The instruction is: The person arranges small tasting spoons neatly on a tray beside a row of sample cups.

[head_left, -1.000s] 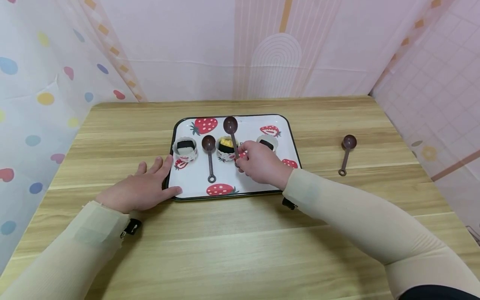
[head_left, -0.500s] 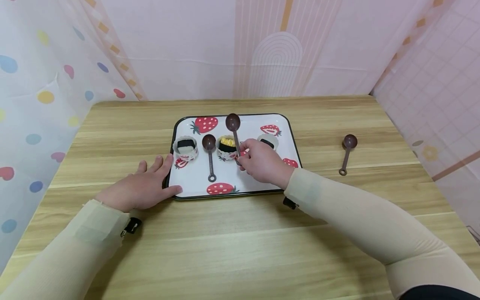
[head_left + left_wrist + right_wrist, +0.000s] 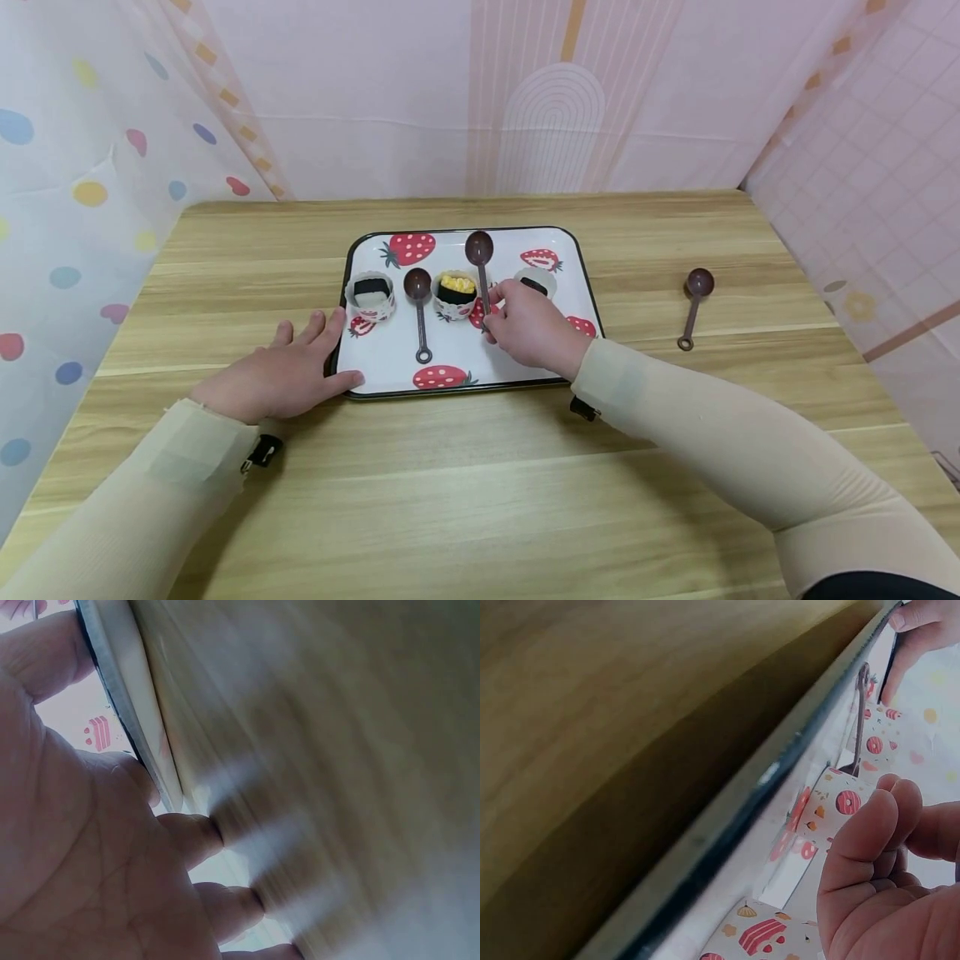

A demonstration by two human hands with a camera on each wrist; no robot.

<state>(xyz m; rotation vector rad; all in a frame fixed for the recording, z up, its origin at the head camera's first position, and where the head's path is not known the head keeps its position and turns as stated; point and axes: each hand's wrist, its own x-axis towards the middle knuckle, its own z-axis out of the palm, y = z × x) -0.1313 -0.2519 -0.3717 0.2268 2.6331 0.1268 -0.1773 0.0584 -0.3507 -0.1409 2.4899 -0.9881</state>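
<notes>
Three cups (image 3: pixel 453 314) hold sushi (image 3: pixel 457 292) | right grip (image 3: pixel 534 328) pinches spoon (image 3: pixel 480 249) | left grip (image 3: pixel 273 377) released, touching tray (image 3: pixel 502 367)

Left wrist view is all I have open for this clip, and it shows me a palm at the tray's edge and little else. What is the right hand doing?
Observer: The right hand pinches a brown spoon by its handle, as the head view shows.

Reviewer: Does anything lie on the table to the right of the tray?

Observer: Yes, a separate spoon lies there, apart from the tray.
</notes>
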